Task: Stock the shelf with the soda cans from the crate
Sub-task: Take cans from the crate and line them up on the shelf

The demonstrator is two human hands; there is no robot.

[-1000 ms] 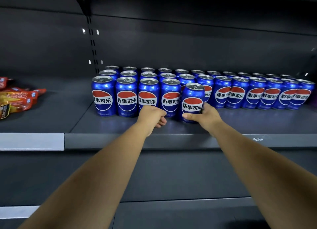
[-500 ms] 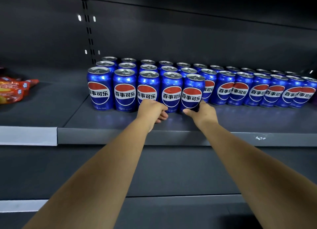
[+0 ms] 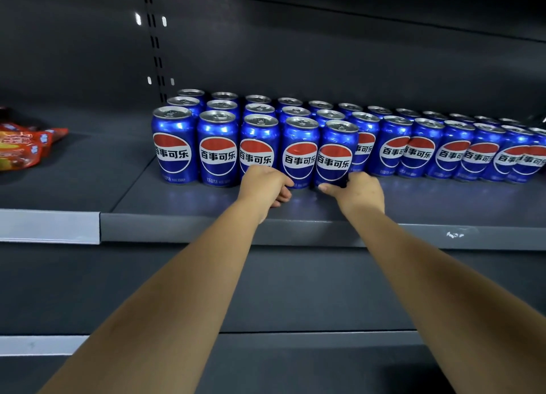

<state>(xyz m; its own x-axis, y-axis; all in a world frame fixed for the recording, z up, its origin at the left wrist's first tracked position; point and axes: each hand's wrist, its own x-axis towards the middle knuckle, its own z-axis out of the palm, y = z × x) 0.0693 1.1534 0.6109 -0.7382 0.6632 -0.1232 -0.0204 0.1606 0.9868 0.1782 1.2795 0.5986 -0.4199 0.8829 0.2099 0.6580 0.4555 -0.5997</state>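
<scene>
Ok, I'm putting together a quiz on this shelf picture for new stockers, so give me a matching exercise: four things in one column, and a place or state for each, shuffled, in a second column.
Column one
1. left hand
2. right hand
3. snack packets
4. fifth front can

Column two
A. lying far left, red and orange
B. fingers curled, holding nothing, left of the other hand
C. grip closed round a can's base
D. upright, last on the right in the front row

Pairs: 1-B, 2-C, 3-A, 4-D
</scene>
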